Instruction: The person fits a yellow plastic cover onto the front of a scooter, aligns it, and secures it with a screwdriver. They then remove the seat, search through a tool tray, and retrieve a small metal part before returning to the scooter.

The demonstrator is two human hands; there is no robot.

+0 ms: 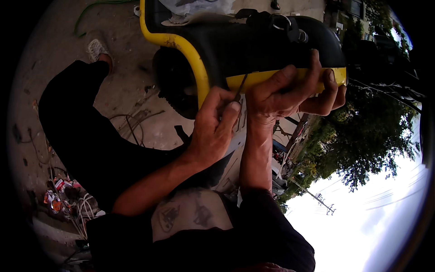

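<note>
My left hand (pixel 213 124) is closed around a thin, dark, pointed tool (pixel 242 85); its handle is hidden in my fingers. The tool's tip points up to the lower edge of a yellow trim strip (pixel 258 78) on a black and yellow vehicle body (pixel 267 50). Beside it, my right hand (pixel 290 93) lies against the same strip, fingers apart and slightly bent, with nothing seen in it. On top of the black body rest keys on a metal ring (pixel 282 22) with a dark fob.
A dark wheel (pixel 174 84) sits under the curved yellow edge. Clear plastic wrapping (pixel 197 9) lies on the vehicle. Loose cables (pixel 133 127) and a litter heap (pixel 61 195) are on the ground to the left, below a person's shoe (pixel 96 49). Trees stand at right.
</note>
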